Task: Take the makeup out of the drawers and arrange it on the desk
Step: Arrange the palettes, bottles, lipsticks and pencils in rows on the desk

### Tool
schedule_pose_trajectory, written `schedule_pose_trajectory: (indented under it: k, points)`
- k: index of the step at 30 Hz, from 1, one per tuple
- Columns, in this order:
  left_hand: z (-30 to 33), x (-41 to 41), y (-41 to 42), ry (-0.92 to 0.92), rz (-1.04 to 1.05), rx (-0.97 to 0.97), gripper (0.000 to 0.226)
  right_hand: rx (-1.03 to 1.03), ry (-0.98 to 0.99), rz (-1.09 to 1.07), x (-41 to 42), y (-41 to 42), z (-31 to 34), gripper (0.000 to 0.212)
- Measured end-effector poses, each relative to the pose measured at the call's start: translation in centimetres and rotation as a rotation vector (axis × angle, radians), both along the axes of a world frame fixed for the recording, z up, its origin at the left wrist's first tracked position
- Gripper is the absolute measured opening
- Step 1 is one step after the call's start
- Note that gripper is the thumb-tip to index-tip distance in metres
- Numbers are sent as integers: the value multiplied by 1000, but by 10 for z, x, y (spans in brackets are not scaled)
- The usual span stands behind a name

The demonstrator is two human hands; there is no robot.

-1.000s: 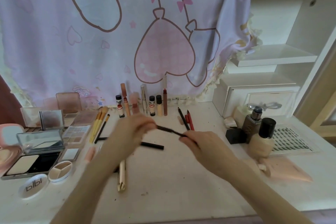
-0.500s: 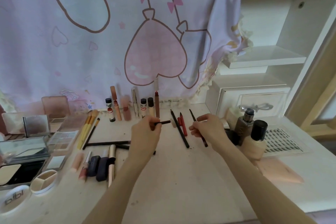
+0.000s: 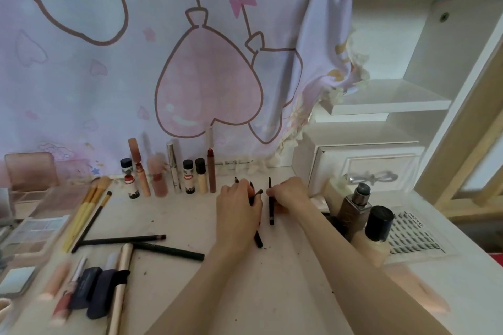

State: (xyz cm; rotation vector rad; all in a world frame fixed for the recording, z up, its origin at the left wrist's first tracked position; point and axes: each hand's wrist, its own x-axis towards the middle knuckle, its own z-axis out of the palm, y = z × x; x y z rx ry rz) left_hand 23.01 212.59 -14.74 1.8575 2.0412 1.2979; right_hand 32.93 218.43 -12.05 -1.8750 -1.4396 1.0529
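**Both hands on the pencil row at the back-centre of the tabletop**

The left hand (image 3: 239,209) lies knuckles-up near the back edge of the tabletop (image 3: 285,294), fingers curled down over a group of dark makeup pencils. A short dark-tipped stick (image 3: 258,192) projects from between its fingers toward the right; the fingers pinch it. One long black pencil (image 3: 258,239) runs out from under the heel of this hand toward the front edge; two further pencil tips show above the knuckles, pointing to the back edge.

The right hand (image 3: 290,194) sits just beside the left, fingers curled, fingertips pinching a slim black liner pencil (image 3: 271,204) near its upper third. That pencil lies lengthwise, back to front, in the narrow space between the two hands; whether it rests fully on the surface cannot be told.

Along the back edge, left of the hands, a row of upright tubes and bottles (image 3: 174,174) stands against the printed curtain (image 3: 163,62). Toward the left edge lie yellow-handled brushes (image 3: 84,212) and open eyeshadow palettes (image 3: 35,231). Two more dark pencils (image 3: 141,243) lie crosswise left of centre, with a champagne-coloured tube (image 3: 121,288) and blurred lip products (image 3: 73,288) nearer the front-left corner.

At the right edge stand two foundation bottles (image 3: 367,228), touching, with a tray of false lashes (image 3: 416,236) just beyond them and a white drawer unit (image 3: 367,168) at the back-right corner.
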Motion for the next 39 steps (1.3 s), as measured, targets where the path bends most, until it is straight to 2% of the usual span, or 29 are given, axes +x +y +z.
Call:
schedule_pose_trajectory:
  k: [4,6,7,10,16,19,26,29,33,36,39]
  points:
    - [-3,2,10,58,36,-2,15,-19,-21,18,-1,7,-1,19]
    - [-6,3,12,112,44,-24,21,-23,31,6,-2,9,-2,13]
    - [-7,3,12,123,38,-28,25,-22,65,-9,-2,10,-2,17]
    - [-8,-1,10,110,-14,-28,28,10,127,-14,-3,9,-3,21]
    - [3,-25,1,104,-140,2,20,50,193,35,-4,-3,-3,22]
    - [12,-47,-13,129,-195,-16,24,108,128,103,-3,-12,-4,31]
    - [32,-112,-57,328,-165,-188,24,404,-233,323,-21,-55,5,25]
    - [34,-133,-76,390,-112,-255,26,525,-316,528,-36,-78,0,28]
    - [33,-153,-96,403,-49,-278,25,532,-437,734,-62,-103,-15,34]
    - [32,-161,-106,390,-24,-252,24,535,-560,754,-76,-110,-22,34]
    - [32,-165,-113,377,-24,-244,27,557,-534,726,-82,-115,-25,25]
